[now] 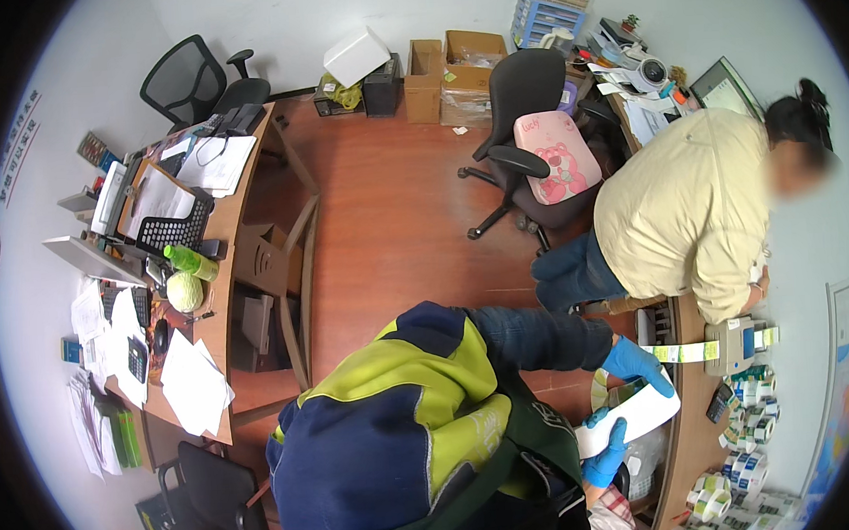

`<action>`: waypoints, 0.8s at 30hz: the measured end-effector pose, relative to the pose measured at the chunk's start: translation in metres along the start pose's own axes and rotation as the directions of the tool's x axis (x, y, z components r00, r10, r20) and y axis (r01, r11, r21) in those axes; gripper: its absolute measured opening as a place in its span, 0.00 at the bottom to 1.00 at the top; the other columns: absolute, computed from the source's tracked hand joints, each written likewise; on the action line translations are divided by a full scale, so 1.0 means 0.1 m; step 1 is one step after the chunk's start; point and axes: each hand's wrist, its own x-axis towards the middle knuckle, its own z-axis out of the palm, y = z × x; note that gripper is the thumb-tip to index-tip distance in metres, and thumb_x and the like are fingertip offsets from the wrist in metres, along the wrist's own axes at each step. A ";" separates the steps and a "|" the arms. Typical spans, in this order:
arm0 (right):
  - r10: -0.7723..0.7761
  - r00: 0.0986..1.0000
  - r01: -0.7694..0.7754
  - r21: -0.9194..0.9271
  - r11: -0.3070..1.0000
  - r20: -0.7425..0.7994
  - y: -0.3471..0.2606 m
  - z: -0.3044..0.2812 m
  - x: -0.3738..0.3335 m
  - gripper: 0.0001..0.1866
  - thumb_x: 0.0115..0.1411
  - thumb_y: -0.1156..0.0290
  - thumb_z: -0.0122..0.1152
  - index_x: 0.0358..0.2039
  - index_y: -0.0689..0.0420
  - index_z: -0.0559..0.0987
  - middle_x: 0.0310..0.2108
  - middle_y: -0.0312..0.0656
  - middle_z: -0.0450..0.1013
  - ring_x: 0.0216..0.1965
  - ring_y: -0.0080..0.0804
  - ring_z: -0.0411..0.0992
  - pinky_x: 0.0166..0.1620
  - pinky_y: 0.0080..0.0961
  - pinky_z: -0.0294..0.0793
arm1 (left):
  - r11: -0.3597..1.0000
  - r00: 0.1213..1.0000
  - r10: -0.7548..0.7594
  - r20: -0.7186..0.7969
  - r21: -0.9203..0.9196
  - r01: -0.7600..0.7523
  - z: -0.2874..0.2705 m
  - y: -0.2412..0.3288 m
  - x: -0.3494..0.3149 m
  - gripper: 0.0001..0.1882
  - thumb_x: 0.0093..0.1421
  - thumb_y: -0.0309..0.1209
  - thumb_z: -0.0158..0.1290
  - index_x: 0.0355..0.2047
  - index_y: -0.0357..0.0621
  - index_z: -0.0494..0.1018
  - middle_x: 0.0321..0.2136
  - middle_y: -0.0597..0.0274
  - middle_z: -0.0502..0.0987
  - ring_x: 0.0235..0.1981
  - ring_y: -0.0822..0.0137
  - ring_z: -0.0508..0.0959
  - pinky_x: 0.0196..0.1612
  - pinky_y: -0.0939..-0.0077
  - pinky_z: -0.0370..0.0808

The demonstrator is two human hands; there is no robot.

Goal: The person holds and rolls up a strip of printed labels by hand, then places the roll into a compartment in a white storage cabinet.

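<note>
1. Nearest the camera is the person's own blue and yellow-green jacket [395,430], which fills the lower middle of the view.
2. The right hand [606,459], in a blue glove, has its fingers closed on the lower end of a white paper strip [634,415].
3. The left hand [638,361], also blue-gloved, reaches out on a dark sleeve and rests its fingers on the strip's upper end, curled over the edge; the strip runs tilted between the two hands, just beside the table [687,424] edge.
4. Past the left hand, a yellow-green label tape [683,351] runs to a small label printer [731,345] on the table.
5. Many rolls of labels [750,430] lie along the table beyond the printer.
6. A co-worker in a cream jacket [686,208] bends over the same table.
7. Farther off stands a black office chair [522,116] with a pink cushion [558,157], and cardboard boxes [453,72] against the far wall.
</note>
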 end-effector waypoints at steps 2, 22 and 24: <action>-0.041 0.998 0.043 0.026 0.999 -0.041 0.00 0.00 0.03 0.17 0.66 0.58 0.51 0.38 0.62 0.72 0.28 0.41 0.70 0.33 0.32 0.68 0.41 0.29 0.67 | 0.995 0.990 -0.076 0.119 -0.056 0.083 0.05 0.01 -0.07 0.18 0.56 0.38 0.63 0.42 0.40 0.77 0.39 0.63 0.79 0.40 0.72 0.75 0.47 0.74 0.71; -0.035 0.996 0.010 0.297 0.955 0.079 0.17 -0.30 0.01 0.28 0.67 0.49 0.45 0.54 0.60 0.71 0.51 0.51 0.73 0.51 0.39 0.72 0.57 0.35 0.68 | 0.617 0.984 0.108 0.144 0.766 -0.180 0.57 -0.22 -0.23 0.18 0.59 0.35 0.57 0.48 0.42 0.75 0.40 0.54 0.79 0.40 0.58 0.79 0.44 0.70 0.75; -0.012 0.997 -0.044 0.740 0.672 0.071 0.08 -0.22 0.03 0.26 0.67 0.55 0.48 0.60 0.58 0.65 0.55 0.52 0.69 0.55 0.42 0.69 0.60 0.38 0.65 | 0.477 0.946 0.185 0.267 0.817 -0.324 0.74 -0.26 -0.31 0.16 0.59 0.35 0.58 0.46 0.43 0.76 0.40 0.55 0.80 0.38 0.61 0.80 0.43 0.71 0.75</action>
